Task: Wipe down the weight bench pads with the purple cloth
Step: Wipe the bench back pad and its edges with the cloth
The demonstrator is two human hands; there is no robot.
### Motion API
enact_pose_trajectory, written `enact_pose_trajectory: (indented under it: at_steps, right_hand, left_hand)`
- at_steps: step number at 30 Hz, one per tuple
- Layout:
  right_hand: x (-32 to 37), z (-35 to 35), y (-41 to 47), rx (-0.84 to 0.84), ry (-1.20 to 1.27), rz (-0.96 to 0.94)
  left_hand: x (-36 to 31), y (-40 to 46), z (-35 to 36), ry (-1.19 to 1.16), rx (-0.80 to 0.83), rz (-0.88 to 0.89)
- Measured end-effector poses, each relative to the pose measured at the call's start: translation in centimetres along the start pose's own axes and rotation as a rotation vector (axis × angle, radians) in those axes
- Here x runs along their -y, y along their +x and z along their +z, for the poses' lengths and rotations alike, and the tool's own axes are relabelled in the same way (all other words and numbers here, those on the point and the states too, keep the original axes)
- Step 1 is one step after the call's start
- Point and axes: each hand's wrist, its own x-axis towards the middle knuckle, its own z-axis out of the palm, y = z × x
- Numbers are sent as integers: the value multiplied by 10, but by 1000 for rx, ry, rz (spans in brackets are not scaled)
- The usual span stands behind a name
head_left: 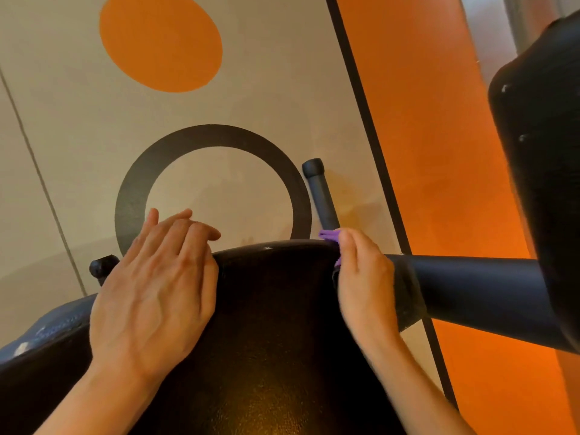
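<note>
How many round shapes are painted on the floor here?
2: a solid orange circle at upper left, and a dark ring below it, just beyond the bench pad. Others may be hidden.

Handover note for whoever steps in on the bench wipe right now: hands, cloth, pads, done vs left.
Left hand: flat, fingers straight, resting on the near pad's left edge, holding nothing.
Right hand: pressing the purple cloth against the pad's far right corner; most of the cloth is hidden under the hand.
Second pad: upper right, untouched by either hand.
Done: cannot tell how much is already wiped.
Left: probably finish this pad's edge and top, then do the second pad.
</note>
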Motion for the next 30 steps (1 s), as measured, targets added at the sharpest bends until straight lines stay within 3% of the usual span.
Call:
enact_pose_trajectory:
  at_steps: [2,3,6,7,10,11,14,17,21,23,27,30]
  right_hand:
    - [13,31,-8,-428,-318,-79]
    - [26,49,-9,-485,-452,-176]
    - [45,66,-17,-256,-567,-414]
    - [40,51,-13,-252,-510,-399]
    - [17,14,-18,-390,-204,-90]
    - [14,14,-21,-444,-208,-11]
    - [39,53,-14,-439,-480,-179]
    - [56,73,-16,-196,-504,-432]
    - [28,26,-17,-358,-371,-213]
    - [34,42,-13,-412,-423,-163]
    - [55,66,-13,-212,-519,-357]
    - [38,26,-11,-196,-433,-229]
  left_hand:
    - [-1,0,-1,14,-9,-5]
    - [-2,0,-2,22,-9,-9]
    - [-6,-3,-4,16,-24,-23]
    - [-7,-3,-4,9,-42,-21]
    - [-7,-4,-5,-7,-95,-11]
    - [-7,-5,-5,-2,-97,-10]
    - [-7,-5,-4,6,-81,-18]
    - [-9,-5,-4,35,-74,-34]
    - [-7,-5,-4,13,-94,-18]
    - [-7,-6,-5,15,-89,-7]
    - [-8,-4,-7,22,-79,-22]
    - [0,-15,-16,-31,-111,-35]
